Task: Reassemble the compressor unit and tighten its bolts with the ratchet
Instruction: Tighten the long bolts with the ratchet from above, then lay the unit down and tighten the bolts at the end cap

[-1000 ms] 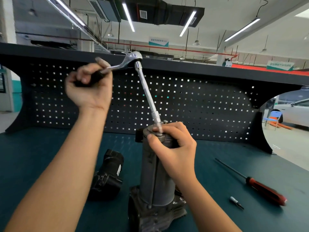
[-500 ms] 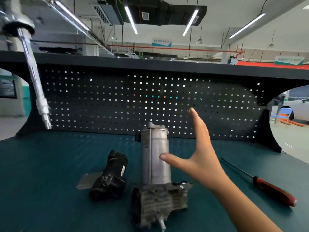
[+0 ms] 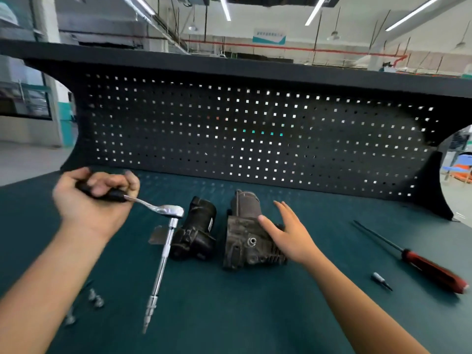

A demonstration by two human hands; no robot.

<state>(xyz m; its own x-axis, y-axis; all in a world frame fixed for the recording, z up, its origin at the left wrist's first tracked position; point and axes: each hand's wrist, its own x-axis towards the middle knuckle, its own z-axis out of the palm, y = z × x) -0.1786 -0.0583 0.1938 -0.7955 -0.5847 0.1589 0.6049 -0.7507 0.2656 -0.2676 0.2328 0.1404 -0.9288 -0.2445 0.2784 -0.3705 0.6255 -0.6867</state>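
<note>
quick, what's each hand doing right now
Left hand: grips the ratchet handle.
Right hand: open, fingers straight, at the compressor unit.

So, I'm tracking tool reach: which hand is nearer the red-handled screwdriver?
Right. The right hand is at the compressor unit, with the screwdriver lying off to its right; the left hand grips the ratchet on the compressor's far side.

I read bright, even light from long white ceiling strip lamps (image 3: pixel 224 8) above the black perforated metal backboard (image 3: pixel 255 139). Backlight speckles its holes. Backboard top bows: wide-angle warp. Below it, left hand (image 3: pixel 94 198) smeared by motion; chrome ratchet (image 3: pixel 171 210) head glints; shadows soft.
</note>
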